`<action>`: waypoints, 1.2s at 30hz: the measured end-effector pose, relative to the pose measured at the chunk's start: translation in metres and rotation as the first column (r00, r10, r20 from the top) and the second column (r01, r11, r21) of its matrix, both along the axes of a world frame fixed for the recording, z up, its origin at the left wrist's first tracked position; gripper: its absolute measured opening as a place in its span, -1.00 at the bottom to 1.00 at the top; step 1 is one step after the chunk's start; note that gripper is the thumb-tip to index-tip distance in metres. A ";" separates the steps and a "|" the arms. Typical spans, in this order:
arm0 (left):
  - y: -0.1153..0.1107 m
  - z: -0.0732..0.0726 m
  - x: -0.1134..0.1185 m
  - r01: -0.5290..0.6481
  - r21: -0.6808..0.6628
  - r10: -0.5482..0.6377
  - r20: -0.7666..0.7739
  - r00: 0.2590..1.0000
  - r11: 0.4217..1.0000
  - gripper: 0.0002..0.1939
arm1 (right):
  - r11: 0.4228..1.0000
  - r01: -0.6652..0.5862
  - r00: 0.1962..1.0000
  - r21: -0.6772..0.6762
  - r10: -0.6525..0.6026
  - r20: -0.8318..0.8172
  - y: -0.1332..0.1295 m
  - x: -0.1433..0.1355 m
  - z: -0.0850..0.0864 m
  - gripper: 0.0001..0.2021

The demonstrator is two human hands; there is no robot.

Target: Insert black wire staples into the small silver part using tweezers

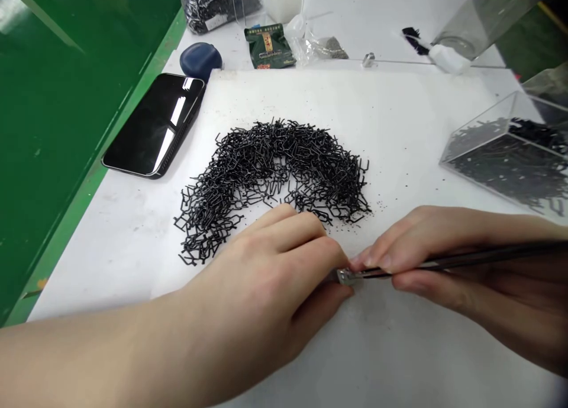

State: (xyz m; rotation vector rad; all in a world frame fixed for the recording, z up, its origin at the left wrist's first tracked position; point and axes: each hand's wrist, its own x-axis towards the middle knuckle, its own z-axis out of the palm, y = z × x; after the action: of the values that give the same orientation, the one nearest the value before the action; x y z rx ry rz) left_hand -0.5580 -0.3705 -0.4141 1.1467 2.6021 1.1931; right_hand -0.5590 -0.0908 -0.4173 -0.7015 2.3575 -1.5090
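My left hand (284, 266) pinches a small clear and metallic piece (344, 276) between thumb and fingers, in front of the black pile. From the right, my right hand (444, 266) grips dark, slender tweezers (479, 256), and their tips touch or nearly touch that piece. The fingertips of both hands meet beside it. Behind my left hand lies a curved pile of small bent black parts (275, 154) on the white surface (399, 136). Most of the small piece is hidden by my left fingers.
A phone (155, 124) and a dark blue rounded object (201, 60) lie at the left. A green packet (268, 46) and plastic bags (317, 46) are at the back. On the right, a clear box (506, 154) holds black parts, below a transparent container (483, 23).
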 end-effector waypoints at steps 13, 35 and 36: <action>-0.004 0.003 0.009 0.104 -0.141 -0.132 -0.207 0.969 0.985 -0.74 | 1.000 0.026 0.997 0.004 -0.026 -0.076 -0.006 -0.003 0.000 -0.81; 0.002 0.003 0.000 -0.008 -0.061 0.006 -0.029 1.000 0.998 -0.77 | 0.999 0.033 0.993 0.011 -0.031 -0.112 -0.001 -0.002 -0.002 -0.79; 0.002 0.004 0.000 -0.013 -0.054 0.011 -0.031 0.999 0.998 -0.78 | 0.999 0.031 0.992 0.005 -0.031 -0.119 -0.001 -0.002 -0.003 -0.79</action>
State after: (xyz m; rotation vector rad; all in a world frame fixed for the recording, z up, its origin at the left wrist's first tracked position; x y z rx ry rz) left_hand -0.5577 -0.3685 -0.4106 1.1502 2.6500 1.1082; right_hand -0.5612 -0.0920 -0.4200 -0.7769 2.4698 -1.5107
